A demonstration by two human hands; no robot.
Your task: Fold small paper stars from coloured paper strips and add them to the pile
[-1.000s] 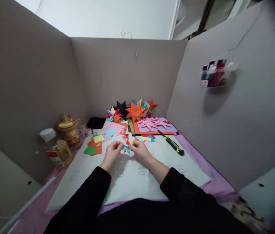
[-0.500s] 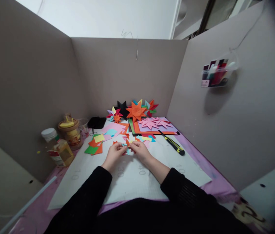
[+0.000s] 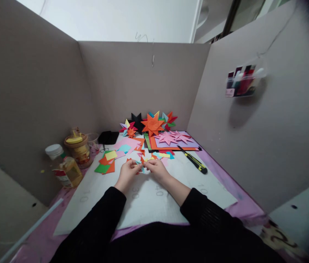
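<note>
My left hand (image 3: 128,171) and my right hand (image 3: 156,169) meet over the white board (image 3: 149,212), fingers closed in a pinch. Between them is a small piece of folded paper (image 3: 142,168), light blue with some orange, gripped from both sides. Fingers cover much of it, so its shape is hard to make out. Just beyond my hands lie small scraps of coloured paper (image 3: 165,155). Left of my left hand, orange, green and yellow paper squares (image 3: 111,155) overlap in a loose pile.
Folded paper stars (image 3: 152,124) stand against the back panel, and pink stars (image 3: 167,138) lie on stacked sheets. A yellow-black utility knife (image 3: 194,160) rests at right. At left are a glue bottle (image 3: 68,171), a jar (image 3: 79,149), a clear cup (image 3: 92,141) and a black object (image 3: 109,137).
My hands keep the folded paper at nearly the same spot, with only a slight shift of the fingers. The whole view has moved a little.
</note>
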